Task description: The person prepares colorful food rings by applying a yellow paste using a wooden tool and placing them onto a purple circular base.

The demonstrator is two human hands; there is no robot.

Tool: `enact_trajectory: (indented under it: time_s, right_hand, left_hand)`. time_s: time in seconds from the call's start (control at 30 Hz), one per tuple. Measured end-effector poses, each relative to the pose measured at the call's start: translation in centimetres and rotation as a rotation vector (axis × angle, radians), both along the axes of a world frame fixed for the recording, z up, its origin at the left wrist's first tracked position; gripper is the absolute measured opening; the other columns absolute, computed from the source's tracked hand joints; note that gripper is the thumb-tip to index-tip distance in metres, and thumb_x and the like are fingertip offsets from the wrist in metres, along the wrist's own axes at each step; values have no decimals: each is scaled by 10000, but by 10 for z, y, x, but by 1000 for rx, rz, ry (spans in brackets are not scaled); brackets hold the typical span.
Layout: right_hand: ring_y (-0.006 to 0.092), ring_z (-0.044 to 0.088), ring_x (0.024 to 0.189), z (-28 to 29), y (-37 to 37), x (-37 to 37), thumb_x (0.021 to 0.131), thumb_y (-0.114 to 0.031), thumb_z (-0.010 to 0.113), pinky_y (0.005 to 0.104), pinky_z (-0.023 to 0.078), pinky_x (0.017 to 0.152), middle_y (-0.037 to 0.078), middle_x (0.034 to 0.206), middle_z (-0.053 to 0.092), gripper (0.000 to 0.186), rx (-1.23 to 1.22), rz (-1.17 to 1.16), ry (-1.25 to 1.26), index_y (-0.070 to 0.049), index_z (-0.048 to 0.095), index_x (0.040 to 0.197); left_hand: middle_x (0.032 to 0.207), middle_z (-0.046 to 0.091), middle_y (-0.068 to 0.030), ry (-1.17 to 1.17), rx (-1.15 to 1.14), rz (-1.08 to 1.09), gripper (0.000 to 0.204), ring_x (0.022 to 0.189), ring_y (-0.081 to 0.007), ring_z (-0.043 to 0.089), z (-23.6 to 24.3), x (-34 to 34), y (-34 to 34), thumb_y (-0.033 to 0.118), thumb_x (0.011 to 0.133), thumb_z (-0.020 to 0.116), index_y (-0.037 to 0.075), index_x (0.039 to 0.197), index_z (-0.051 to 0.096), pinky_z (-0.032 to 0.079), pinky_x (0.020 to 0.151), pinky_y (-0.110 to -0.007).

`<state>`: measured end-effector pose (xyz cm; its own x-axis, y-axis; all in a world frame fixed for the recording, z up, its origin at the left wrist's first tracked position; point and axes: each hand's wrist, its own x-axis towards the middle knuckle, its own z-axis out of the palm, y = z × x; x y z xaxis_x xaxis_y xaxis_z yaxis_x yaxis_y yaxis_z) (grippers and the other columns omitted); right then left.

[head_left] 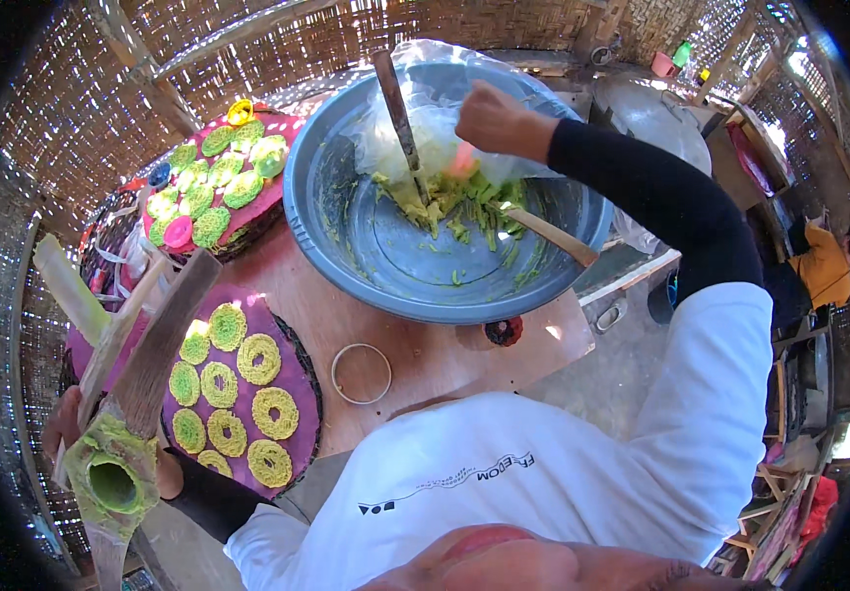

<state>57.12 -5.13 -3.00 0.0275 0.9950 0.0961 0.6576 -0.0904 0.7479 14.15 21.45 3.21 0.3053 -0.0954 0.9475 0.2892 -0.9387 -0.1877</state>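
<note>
My left hand (168, 475), partly hidden, grips a wooden press (114, 473) with long handles; its round opening is smeared with green dough. My right hand (502, 118) is closed in a fist above the far side of a large blue-grey basin (341, 271). Below that fist shows a blurred pinkish thing (462, 158); whether I hold it cannot be made out. Yellow and green dough (454, 197) lies in the basin beside clear plastic sheeting (371, 128). A dark-stained flat stick (397, 108) stands in the dough, and a wooden spatula (553, 234) leans against the rim.
On the wooden table (415, 350) lies a thin ring (362, 373). A round purple-covered tray (247, 394) holds several yellow and green dough rings. Farther back, another tray (282, 138) bears several green rounds and a pink cup (178, 232). A person in orange (824, 264) is at far right.
</note>
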Motion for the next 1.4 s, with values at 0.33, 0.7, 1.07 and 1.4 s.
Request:
enact_trajectory:
  time_s: [0.33,0.7,1.07,1.4]
  right_hand:
    - [207,561,665,8,10,-40,645,-245,634,347,452,679,55,575,552,157,451,119,248,-111,576,589]
    - [246,624,638,11,-73,-67,710,-119,544,349,476,510,95,666,615,83,-233,-642,419,-72,601,748]
    - [217,628,648,-18,-58,-59,713,-114,535,318,483,517,101,678,619,73,54,-659,349,-68,591,719]
    - [202,625,606,-34,-41,-15,664,-135,569,325,477,501,101,630,620,87,-187,-510,211,-80,633,640]
  left_hand:
    - [879,549,-100,53,141,32,453,809,-234,515,3,-5,8,447,845,434,22,976,516,439,667,-351]
    - [865,549,-104,46,173,95,450,784,-225,528,8,0,9,431,866,395,12,944,537,444,652,-335]
    - [893,558,-103,38,129,13,366,782,-228,542,-12,22,31,368,869,437,23,958,518,467,657,-327]
    - [926,560,-107,82,54,-165,349,800,-227,537,-6,35,25,350,868,444,29,982,520,458,676,-337]
